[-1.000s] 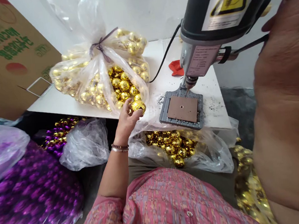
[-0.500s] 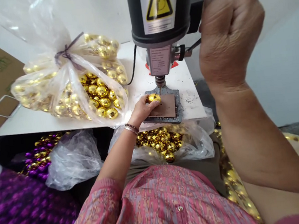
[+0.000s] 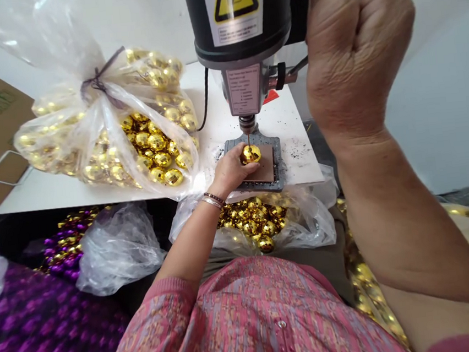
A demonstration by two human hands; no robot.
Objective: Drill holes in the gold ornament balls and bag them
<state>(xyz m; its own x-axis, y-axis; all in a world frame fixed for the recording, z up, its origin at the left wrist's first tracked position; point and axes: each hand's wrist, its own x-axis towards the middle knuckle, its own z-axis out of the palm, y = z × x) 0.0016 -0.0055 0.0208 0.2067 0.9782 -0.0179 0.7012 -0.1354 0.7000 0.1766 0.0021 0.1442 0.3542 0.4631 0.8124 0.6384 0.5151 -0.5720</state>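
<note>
My left hand [image 3: 229, 172] pinches a gold mirrored ball [image 3: 251, 154] with its fingers, directly under the thin drill bit [image 3: 248, 140] of a bench drill press [image 3: 238, 20]. The bit's tip reaches the top of the ball. Below the ball lies a brown pad [image 3: 265, 165] on a grey metal base plate [image 3: 260, 180]. The ball and fingers hide the pad's middle. My right hand [image 3: 355, 53] is a raised fist at the right of the drill head, and the press's black lever [image 3: 300, 64] runs into it.
A tied transparent bag of gold balls [image 3: 157, 144] fills the left of the white table [image 3: 221, 127], whose top near the plate bears dark drilling debris. Below its front edge lie an open bag of gold balls [image 3: 255, 224] and purple balls in plastic [image 3: 45, 327].
My left hand has carried the gold ball from beside the bag to under the drill bit. My right hand has risen to the lever, and the view has turned toward the drill.
</note>
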